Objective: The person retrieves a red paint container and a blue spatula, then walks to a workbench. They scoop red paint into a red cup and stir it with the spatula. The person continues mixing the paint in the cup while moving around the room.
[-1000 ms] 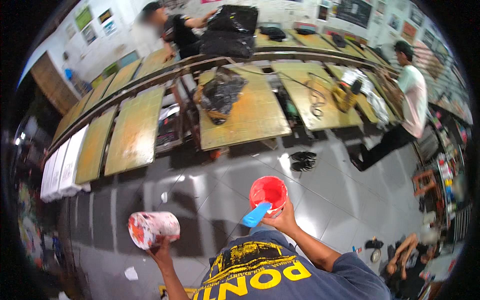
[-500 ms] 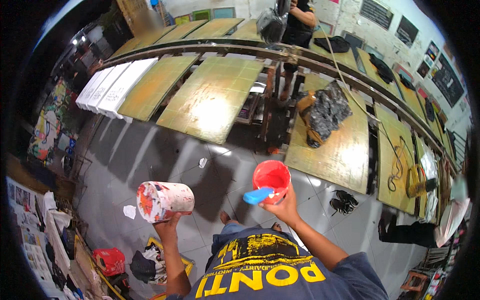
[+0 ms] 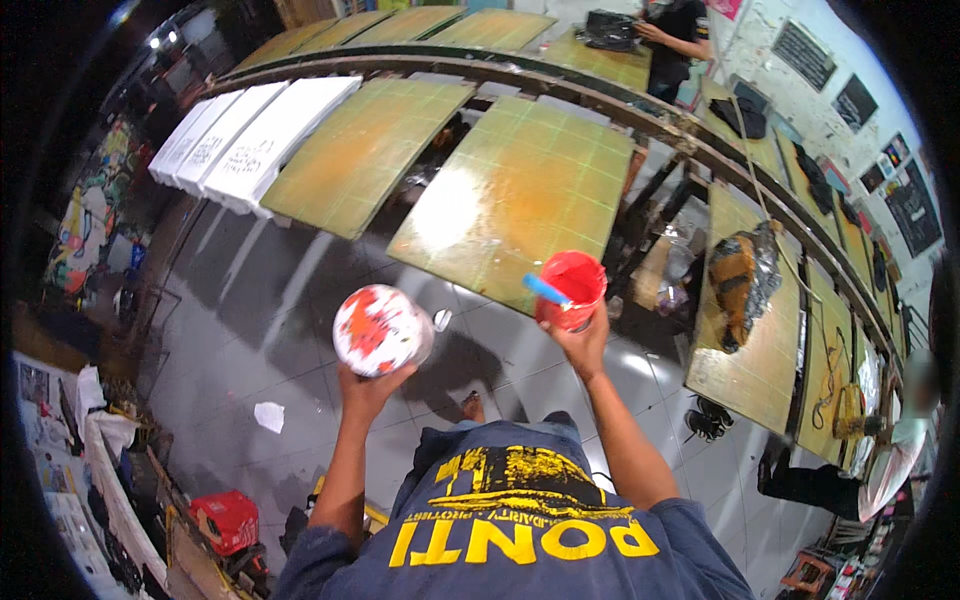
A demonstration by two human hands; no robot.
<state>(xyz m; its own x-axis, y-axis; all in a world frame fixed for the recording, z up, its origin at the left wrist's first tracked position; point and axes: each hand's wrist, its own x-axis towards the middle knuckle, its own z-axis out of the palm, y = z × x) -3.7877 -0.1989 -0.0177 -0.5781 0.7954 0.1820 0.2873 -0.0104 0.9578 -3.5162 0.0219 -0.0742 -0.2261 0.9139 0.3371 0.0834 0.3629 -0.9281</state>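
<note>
My left hand (image 3: 368,392) grips a white paint tub (image 3: 383,330) from below. Its round face, smeared with red and orange paint, is turned up toward me. In my right hand (image 3: 580,345) is a red cup (image 3: 583,290) with red paint coating its inside. A blue-handled tool (image 3: 546,290) leans out over the cup's left rim; its lower end is hidden in the cup. Both containers are held up in front of me, apart from each other. Beyond the cup lies a worn yellowish printing board (image 3: 520,190).
White shirts with dark print (image 3: 245,150) cover boards at the left of the long rack. A crumpled black plastic bag (image 3: 752,285) lies on a right-hand board. One person (image 3: 680,45) stands behind the rack, another (image 3: 885,470) at the right. Shoes (image 3: 708,418) rest on the tiled floor.
Both hands have risen and moved toward the boards. The tub has turned so its paint-smeared face points more toward me. My view has shifted left; the far person's black bundle now rests on a board.
</note>
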